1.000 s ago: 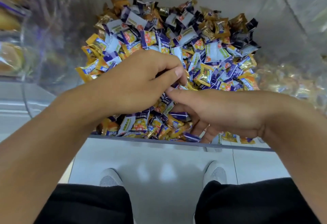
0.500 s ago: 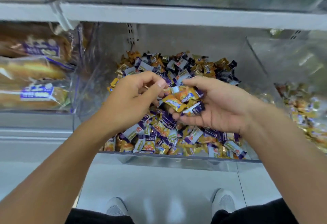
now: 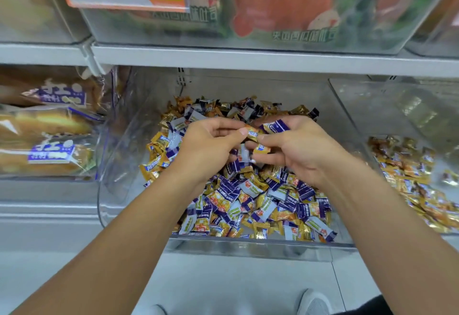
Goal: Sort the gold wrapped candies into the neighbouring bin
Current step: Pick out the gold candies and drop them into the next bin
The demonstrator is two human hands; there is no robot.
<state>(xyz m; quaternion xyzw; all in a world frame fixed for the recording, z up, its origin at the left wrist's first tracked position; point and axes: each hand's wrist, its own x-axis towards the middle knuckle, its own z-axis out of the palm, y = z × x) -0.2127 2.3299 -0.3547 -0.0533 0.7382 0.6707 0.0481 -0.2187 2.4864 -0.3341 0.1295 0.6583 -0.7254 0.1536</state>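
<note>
Gold-wrapped candies point(image 3: 262, 149) are held among purple-and-white wrapped candies point(image 3: 275, 125) in the right hand point(image 3: 295, 150), its fingers curled round the small handful above the clear plastic bin point(image 3: 248, 247) of mixed sweets. Left hand point(image 3: 211, 148) pinches one gold-and-white wrapped piece point(image 3: 252, 132) at the right fingertips. Neighbouring clear bin point(image 3: 360, 116) to the right contains gold candies.

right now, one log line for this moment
left hand: pinches gold candy | right hand: holds candies | over mixed bin | gold bin: right
</note>
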